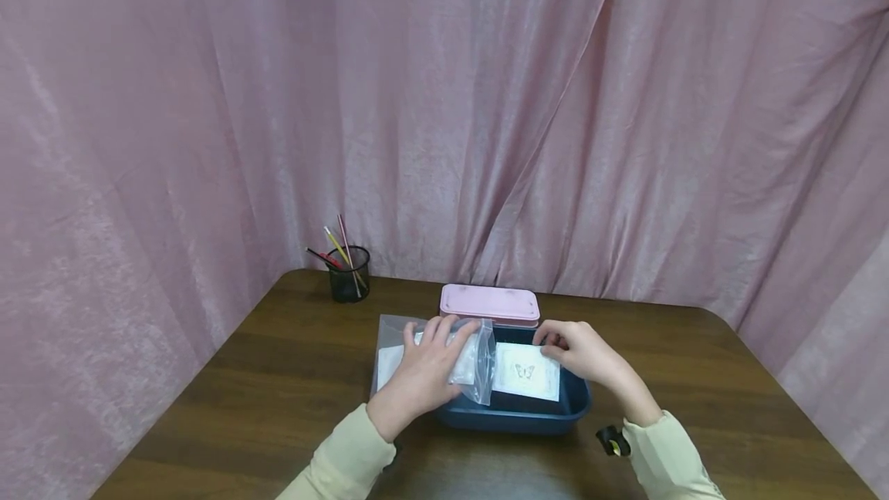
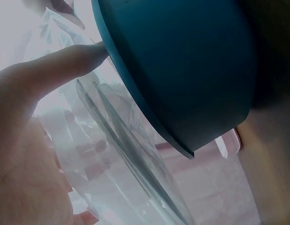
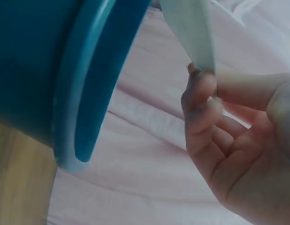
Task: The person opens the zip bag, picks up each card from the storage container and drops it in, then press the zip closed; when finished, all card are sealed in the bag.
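Observation:
My left hand (image 1: 434, 346) lies flat on a clear zip bag (image 1: 475, 365) that drapes over the left side of a dark blue tub (image 1: 572, 407). The left wrist view shows the thumb stretched out along the bag (image 2: 116, 159), close to the tub's rim (image 2: 149, 112). White paper shows inside the bag. My right hand (image 1: 556, 344) pinches the far edge of a white card with a butterfly drawing (image 1: 525, 373), held over the tub's right half. In the right wrist view the card's edge (image 3: 191, 28) sits between thumb and fingertip beside the tub wall (image 3: 37, 70).
A pink lidded box (image 1: 489, 304) stands just behind the tub. A black mesh cup with pencils (image 1: 349, 275) is at the back left of the brown wooden table (image 1: 278, 376). Pink curtains (image 1: 444, 99) enclose the table on three sides.

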